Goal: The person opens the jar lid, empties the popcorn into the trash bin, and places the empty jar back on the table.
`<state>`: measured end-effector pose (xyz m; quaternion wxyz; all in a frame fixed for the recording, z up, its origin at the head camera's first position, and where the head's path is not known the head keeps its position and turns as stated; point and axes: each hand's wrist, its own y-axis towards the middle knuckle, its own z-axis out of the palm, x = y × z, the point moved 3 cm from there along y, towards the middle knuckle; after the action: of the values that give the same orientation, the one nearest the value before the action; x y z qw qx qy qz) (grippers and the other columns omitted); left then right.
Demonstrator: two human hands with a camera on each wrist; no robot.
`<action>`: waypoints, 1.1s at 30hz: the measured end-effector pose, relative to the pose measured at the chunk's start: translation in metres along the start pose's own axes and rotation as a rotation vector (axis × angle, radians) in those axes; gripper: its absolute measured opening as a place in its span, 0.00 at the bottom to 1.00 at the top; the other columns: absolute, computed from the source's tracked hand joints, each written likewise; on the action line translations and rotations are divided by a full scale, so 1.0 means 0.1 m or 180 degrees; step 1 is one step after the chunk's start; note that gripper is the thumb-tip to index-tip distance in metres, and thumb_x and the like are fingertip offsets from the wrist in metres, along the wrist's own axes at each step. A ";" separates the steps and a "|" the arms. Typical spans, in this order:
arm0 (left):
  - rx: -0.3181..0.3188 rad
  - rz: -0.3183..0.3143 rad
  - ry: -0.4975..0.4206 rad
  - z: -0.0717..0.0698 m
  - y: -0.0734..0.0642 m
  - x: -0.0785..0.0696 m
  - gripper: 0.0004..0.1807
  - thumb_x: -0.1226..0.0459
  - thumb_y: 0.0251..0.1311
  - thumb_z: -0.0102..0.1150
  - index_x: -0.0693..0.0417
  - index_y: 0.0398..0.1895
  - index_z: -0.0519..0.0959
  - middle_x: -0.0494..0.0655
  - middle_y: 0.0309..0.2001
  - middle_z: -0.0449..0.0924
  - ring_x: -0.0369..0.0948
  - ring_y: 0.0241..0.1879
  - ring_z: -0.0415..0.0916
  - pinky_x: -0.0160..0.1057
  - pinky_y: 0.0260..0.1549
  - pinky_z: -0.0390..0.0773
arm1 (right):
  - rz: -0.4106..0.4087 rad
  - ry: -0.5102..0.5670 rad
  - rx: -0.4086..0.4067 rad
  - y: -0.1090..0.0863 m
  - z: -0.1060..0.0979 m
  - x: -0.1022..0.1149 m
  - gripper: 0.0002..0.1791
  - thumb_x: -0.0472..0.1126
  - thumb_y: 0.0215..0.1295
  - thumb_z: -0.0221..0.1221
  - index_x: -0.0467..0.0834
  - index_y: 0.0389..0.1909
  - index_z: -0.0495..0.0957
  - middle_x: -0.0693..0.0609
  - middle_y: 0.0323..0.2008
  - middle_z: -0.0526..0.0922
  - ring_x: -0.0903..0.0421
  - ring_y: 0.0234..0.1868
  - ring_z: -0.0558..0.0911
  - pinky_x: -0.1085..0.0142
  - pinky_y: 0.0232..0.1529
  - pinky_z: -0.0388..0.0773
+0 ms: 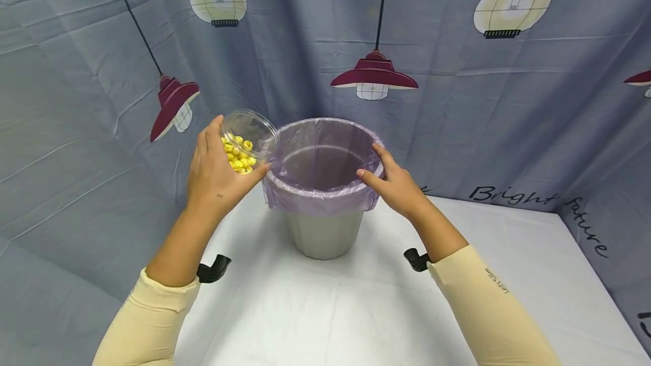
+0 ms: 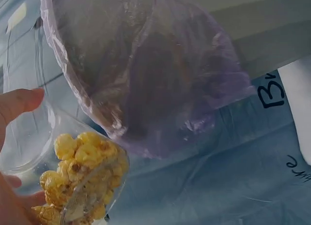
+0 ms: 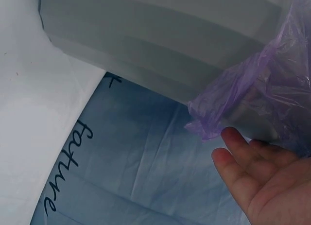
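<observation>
A clear round plastic container [image 1: 252, 133] of yellow popcorn [image 1: 239, 154] is tilted beside the left rim of a grey trash can [image 1: 325, 233]. My left hand [image 1: 216, 168] grips this container, its thumb near the can's rim. In the left wrist view the popcorn [image 2: 82, 169] lies inside the clear wall. A thin purple trash bag [image 1: 325, 202] lines the can and folds down over its rim. My right hand [image 1: 394, 182] holds the can's right rim, thumb over the edge; in the right wrist view other fingers [image 3: 243, 162] extend outside it.
The can stands on a white table [image 1: 330, 309] near its back edge. Behind and to the sides hangs a blue-grey curtain [image 1: 447, 100] printed with lamps and lettering. Black mounts [image 1: 215, 269] sit at both wrists.
</observation>
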<state>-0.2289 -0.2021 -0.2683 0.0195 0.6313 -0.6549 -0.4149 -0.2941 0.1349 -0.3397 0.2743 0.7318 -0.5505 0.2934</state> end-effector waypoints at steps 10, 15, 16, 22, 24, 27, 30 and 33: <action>0.0192 0.1002 0.0992 0.18 0.14 -0.35 0.61 0.46 0.40 0.79 0.49 0.76 0.53 0.56 0.70 0.61 0.58 0.71 0.57 0.73 0.64 0.54 | 0.0020 0.0039 0.0040 -0.04 0.05 0.00 0.50 0.74 0.62 0.51 0.66 0.79 0.40 0.42 0.76 0.57 0.38 0.74 0.61 0.33 0.66 0.61; 0.0353 0.1219 0.1316 0.30 0.14 -0.44 0.60 0.48 0.41 0.79 0.44 0.77 0.53 0.57 0.72 0.59 0.59 0.73 0.52 0.75 0.66 0.45 | 0.0034 0.0095 0.0021 -0.04 0.06 -0.02 0.49 0.75 0.62 0.52 0.66 0.79 0.41 0.43 0.76 0.57 0.38 0.74 0.61 0.33 0.66 0.61; 0.0375 0.1250 0.1365 0.32 0.14 -0.46 0.60 0.49 0.41 0.80 0.42 0.77 0.53 0.57 0.72 0.59 0.59 0.74 0.51 0.76 0.66 0.45 | 0.0029 0.0099 0.0019 -0.04 0.05 -0.02 0.49 0.75 0.62 0.51 0.66 0.79 0.41 0.43 0.76 0.57 0.38 0.74 0.61 0.33 0.65 0.62; 0.0462 0.1389 0.1599 0.44 0.15 -0.53 0.59 0.55 0.40 0.81 0.35 0.77 0.55 0.54 0.73 0.56 0.59 0.75 0.47 0.77 0.64 0.45 | -0.0002 0.0138 0.0038 -0.04 0.03 -0.02 0.49 0.74 0.62 0.52 0.66 0.79 0.41 0.42 0.76 0.58 0.39 0.73 0.62 0.34 0.65 0.63; 0.0472 0.1447 0.1665 0.47 0.15 -0.56 0.57 0.60 0.41 0.79 0.33 0.76 0.56 0.53 0.74 0.55 0.59 0.75 0.45 0.77 0.64 0.47 | -0.0002 0.0151 0.0039 -0.03 0.02 -0.02 0.49 0.74 0.62 0.52 0.66 0.79 0.41 0.42 0.76 0.58 0.39 0.73 0.62 0.35 0.66 0.63; 0.0426 0.1603 0.1751 0.49 0.15 -0.61 0.55 0.69 0.42 0.74 0.31 0.75 0.58 0.53 0.74 0.54 0.59 0.76 0.43 0.76 0.62 0.51 | -0.0003 0.0149 0.0037 -0.03 0.01 -0.01 0.49 0.74 0.62 0.52 0.65 0.79 0.42 0.42 0.76 0.58 0.39 0.73 0.63 0.35 0.65 0.64; 0.0405 0.1768 0.1825 0.51 0.16 -0.66 0.56 0.74 0.40 0.73 0.29 0.74 0.60 0.52 0.75 0.53 0.58 0.76 0.39 0.73 0.62 0.53 | -0.0007 0.0117 0.0012 -0.02 -0.01 0.00 0.49 0.74 0.63 0.51 0.65 0.79 0.42 0.41 0.75 0.58 0.39 0.73 0.62 0.35 0.65 0.63; 0.0442 0.1900 0.1948 0.52 0.16 -0.69 0.57 0.75 0.39 0.74 0.28 0.74 0.61 0.51 0.76 0.52 0.58 0.77 0.37 0.71 0.60 0.55 | -0.0003 0.0101 0.0003 -0.01 -0.02 0.00 0.49 0.74 0.63 0.51 0.65 0.79 0.42 0.41 0.76 0.58 0.38 0.73 0.62 0.35 0.65 0.64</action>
<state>-0.2568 -0.1189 -0.2585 0.2895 0.5080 -0.7991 -0.1397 -0.2932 0.1366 -0.3379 0.2828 0.7275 -0.5456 0.3050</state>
